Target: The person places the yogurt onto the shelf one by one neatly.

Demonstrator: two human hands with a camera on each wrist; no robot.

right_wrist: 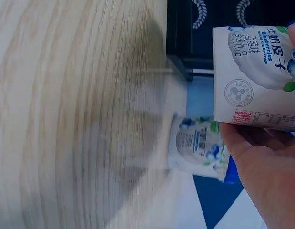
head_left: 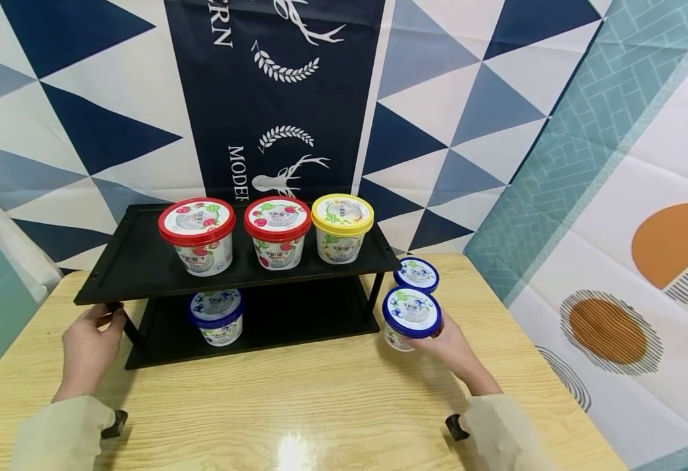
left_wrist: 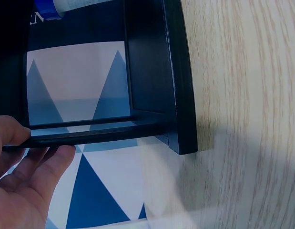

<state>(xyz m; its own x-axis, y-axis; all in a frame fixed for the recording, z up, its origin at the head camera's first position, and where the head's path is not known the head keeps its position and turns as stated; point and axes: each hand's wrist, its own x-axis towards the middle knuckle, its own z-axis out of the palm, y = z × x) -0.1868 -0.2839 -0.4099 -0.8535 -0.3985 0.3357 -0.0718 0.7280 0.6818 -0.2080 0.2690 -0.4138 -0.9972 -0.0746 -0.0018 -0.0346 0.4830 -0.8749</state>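
A black two-tier shelf (head_left: 237,278) stands on the table. My left hand (head_left: 91,347) pinches its front left post; in the left wrist view the thumb and fingers of the left hand (left_wrist: 33,171) lie on either side of the post (left_wrist: 99,136). My right hand (head_left: 452,347) grips a blue-lidded cup (head_left: 412,313) beside the shelf's right end. In the right wrist view the right hand (right_wrist: 266,167) holds this blueberry cup (right_wrist: 254,76) above the tabletop. Behind it stands another blue-lidded cup (head_left: 416,273), also visible in the right wrist view (right_wrist: 197,145).
Two red-lidded cups (head_left: 198,235) (head_left: 277,232) and a yellow-lidded cup (head_left: 342,229) stand on the upper tier. One blue-lidded cup (head_left: 217,317) is on the lower tier, towards the left. Patterned cloth (head_left: 285,98) hangs behind the wooden table (head_left: 261,405).
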